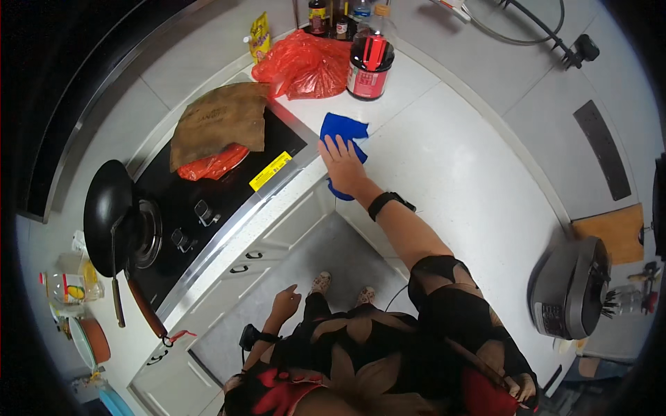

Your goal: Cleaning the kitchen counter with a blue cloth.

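My right hand (343, 165) presses down on a blue cloth (338, 124) at the inner corner of the white countertop (442, 171), fingers stretched over it. Part of the cloth hangs past the counter's front edge below my palm. My left hand (286, 306) hangs low beside my body, away from the counter, loosely curled with nothing seen in it. Left of the cloth lies the black glass gas hob (229, 190) with a metal rim and a yellow sticker (270, 171). Beyond the cloth stands a large plastic bottle of dark liquid (368, 78).
A brown paper sheet (221, 125) and a red plastic bag (213, 164) cover the hob's far burner. A black wok (109, 218) leans near the other burner. Another red bag (307, 65) sits at the back corner. A grey rice cooker (570, 291) stands at the right.
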Demonstrator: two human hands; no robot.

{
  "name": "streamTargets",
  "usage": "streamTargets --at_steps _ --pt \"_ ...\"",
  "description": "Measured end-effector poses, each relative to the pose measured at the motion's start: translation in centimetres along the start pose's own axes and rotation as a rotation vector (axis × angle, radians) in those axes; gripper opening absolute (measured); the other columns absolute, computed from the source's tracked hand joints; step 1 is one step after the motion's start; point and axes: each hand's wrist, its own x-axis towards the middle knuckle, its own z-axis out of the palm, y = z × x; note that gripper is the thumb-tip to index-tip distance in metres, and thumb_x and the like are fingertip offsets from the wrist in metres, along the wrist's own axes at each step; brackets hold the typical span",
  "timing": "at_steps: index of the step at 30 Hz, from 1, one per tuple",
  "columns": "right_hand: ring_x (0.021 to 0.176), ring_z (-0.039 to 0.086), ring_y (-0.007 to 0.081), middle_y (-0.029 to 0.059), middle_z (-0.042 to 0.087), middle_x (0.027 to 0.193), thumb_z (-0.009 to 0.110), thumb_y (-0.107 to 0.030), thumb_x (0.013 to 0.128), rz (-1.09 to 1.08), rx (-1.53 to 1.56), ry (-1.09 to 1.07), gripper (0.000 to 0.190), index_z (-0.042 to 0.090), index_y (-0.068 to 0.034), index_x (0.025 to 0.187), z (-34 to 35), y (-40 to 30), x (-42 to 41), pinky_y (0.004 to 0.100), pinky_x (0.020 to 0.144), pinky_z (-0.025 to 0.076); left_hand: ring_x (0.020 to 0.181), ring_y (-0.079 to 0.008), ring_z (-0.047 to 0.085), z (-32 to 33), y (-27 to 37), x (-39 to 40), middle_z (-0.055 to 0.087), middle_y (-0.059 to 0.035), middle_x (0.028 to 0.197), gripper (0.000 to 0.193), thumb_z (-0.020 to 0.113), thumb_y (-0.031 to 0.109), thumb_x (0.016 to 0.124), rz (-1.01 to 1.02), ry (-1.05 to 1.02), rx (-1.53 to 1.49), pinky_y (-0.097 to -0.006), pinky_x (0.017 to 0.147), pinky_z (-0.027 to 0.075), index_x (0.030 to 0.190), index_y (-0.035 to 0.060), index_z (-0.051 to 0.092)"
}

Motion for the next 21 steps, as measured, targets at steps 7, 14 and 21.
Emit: streamTargets --at_steps 7,14,21 --pt "0.127 0.037 0.0387 0.0192 0.037 0.14 0.045 -0.015 0.085 0.025 0.083 -0.093 0.054 0.037 -0.003 0.136 -4.0 0.8 -8.2 0.0523 0.104 0.028 0.1 -0.0375 0.059 4.4 -3.9 -2.5 0.063 -0.0222 0.105 0.044 0.056 0.028 0.078 -0.202 -0.191 0.083 -0.0418 0.089 0.047 0.112 0.0003 0.061" --pt "0.13 0.03 0.0417 0.022 0.032 0.142 0.069 -0.016 0.074 0.415 0.073 -0.364 0.073 0.034 -0.001 0.136 -16.6 1.5 -28.8 0.0529 0.105 0.025 0.087 -0.0404 0.06 4.9 0.6 2.9 0.064 -0.0232 0.089 0.028 0.049 0.026 0.079 0.074 -0.186 0.13 -0.0498 0.079 0.047 0.09 0.0057 0.064" --pt "0.135 0.021 0.043 0.0226 0.023 0.148 0.06 -0.008 0.082 0.831 -0.14 -0.433 0.069 0.026 -0.001 0.142 -24.2 -0.1 -50.7 0.0547 0.107 0.02 0.084 -0.0399 0.061 8.7 -0.8 8.9 0.062 -0.0228 0.086 0.022 0.049 0.019 0.083 0.559 -0.174 0.303 -0.0477 0.075 0.049 0.082 0.0021 0.062"
